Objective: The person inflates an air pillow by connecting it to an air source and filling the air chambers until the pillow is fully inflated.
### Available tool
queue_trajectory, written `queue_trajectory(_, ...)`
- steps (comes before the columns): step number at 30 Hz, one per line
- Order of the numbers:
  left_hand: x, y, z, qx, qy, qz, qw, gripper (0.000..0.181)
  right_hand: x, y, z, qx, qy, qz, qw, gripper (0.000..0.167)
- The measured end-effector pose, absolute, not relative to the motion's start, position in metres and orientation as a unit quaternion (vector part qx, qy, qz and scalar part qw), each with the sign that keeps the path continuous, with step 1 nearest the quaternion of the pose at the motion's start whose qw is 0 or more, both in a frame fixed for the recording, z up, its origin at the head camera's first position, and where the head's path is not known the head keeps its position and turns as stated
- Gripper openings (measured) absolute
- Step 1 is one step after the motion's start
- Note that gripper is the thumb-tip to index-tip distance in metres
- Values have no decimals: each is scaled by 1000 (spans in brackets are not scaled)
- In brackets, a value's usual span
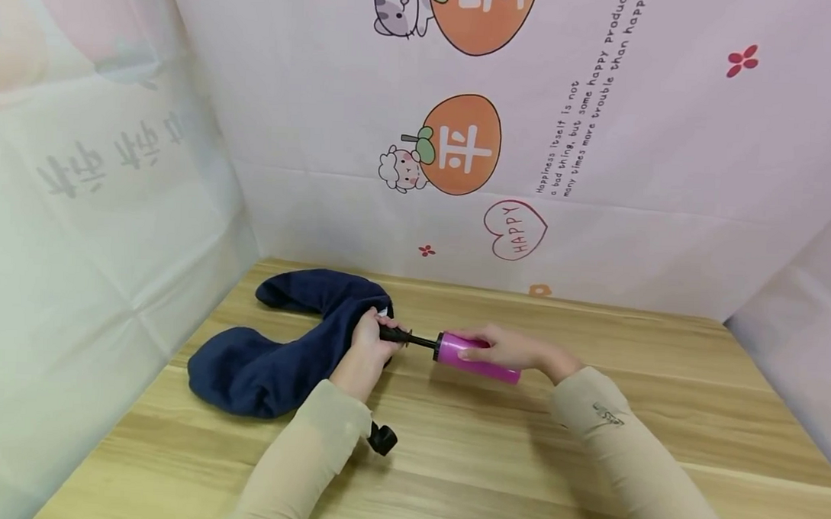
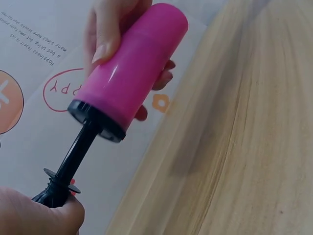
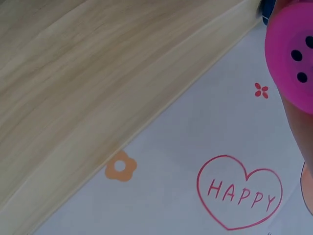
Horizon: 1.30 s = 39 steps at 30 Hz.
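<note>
A navy U-shaped neck pillow point(image 1: 247, 368) lies on the left of the wooden table. Beside its right edge, my left hand point(image 1: 367, 342) grips the black end of a pink hand pump point(image 1: 490, 370). A stretch of black rod shows between that end and the pink barrel. My right hand point(image 1: 505, 347) holds the barrel, thumb on one side and fingers round the other, as the left wrist view shows. Whether the pump joins the pillow is hidden by my left hand. In the right wrist view, the pump's round end point(image 3: 283, 29) has several dark holes.
A black object point(image 1: 383, 439), partly hidden by my left sleeve, lies at the near side of the pillow. White printed sheets point(image 1: 321, 210) stand behind the wooden table point(image 1: 518, 477) and at both sides.
</note>
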State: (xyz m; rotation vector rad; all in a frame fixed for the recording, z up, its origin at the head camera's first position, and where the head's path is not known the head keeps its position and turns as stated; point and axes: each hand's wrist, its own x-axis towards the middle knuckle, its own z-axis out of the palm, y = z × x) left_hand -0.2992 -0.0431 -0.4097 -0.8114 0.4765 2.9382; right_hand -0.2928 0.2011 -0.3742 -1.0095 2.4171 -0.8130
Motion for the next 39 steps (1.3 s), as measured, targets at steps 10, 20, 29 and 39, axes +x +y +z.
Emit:
queue_trajectory(10, -300, -47, -410, -258, 149, 954, 28, 42, -291, 233, -372, -334, 861, -310, 228, 53)
queue_trajectory(20, -296, -27, -411, -258, 178, 949, 46, 40, -295, 193, -373, -361, 865, -285, 199, 52)
queue_trajectory(29, -299, -34, -407, -262, 172, 949, 43, 40, -294, 207, -374, -361, 861, -297, 203, 52)
queue_trajectory(39, -299, -46, -410, -258, 165, 952, 27, 43, -290, 238, -375, -350, 863, -301, 206, 51)
